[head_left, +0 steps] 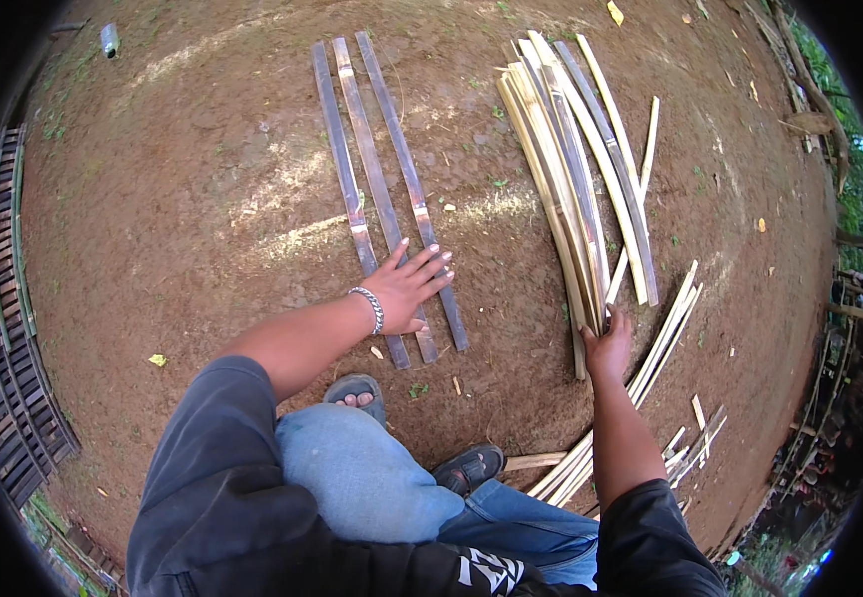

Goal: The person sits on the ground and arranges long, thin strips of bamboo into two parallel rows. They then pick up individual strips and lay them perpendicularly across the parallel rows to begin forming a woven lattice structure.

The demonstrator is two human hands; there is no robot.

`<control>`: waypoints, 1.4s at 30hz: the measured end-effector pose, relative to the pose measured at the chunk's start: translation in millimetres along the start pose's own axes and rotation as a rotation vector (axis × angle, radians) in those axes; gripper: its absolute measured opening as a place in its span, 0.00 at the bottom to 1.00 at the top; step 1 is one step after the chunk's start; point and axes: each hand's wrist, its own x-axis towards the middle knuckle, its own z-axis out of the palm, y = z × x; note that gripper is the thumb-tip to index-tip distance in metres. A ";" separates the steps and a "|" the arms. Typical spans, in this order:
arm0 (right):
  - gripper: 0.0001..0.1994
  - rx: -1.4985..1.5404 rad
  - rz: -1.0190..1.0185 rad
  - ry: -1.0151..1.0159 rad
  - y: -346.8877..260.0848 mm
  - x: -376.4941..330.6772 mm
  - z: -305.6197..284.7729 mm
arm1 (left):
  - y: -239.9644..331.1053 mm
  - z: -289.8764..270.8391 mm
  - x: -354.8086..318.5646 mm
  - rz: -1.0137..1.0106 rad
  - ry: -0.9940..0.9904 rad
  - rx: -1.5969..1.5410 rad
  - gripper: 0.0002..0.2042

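Observation:
Three dark grey bamboo slats (377,179) lie side by side on the bare brown soil, running away from me. My left hand (410,287), with a silver bracelet on the wrist, rests flat with fingers spread on their near ends. To the right lies a pile of pale bamboo strips (571,169). My right hand (608,343) is closed around the near ends of strips from this pile.
More pale strips and offcuts (641,398) lie scattered at the lower right. A woven dark bamboo panel (3,328) runs along the left edge. My sandalled foot (357,393) and a dark shoe (466,468) stand close below the slats. Vegetation borders the right.

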 end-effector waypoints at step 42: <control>0.17 0.552 -0.035 0.011 -86.6 -57.5 42.3 | -1.0 4.3 -6.5 -0.114 0.034 -0.053 0.51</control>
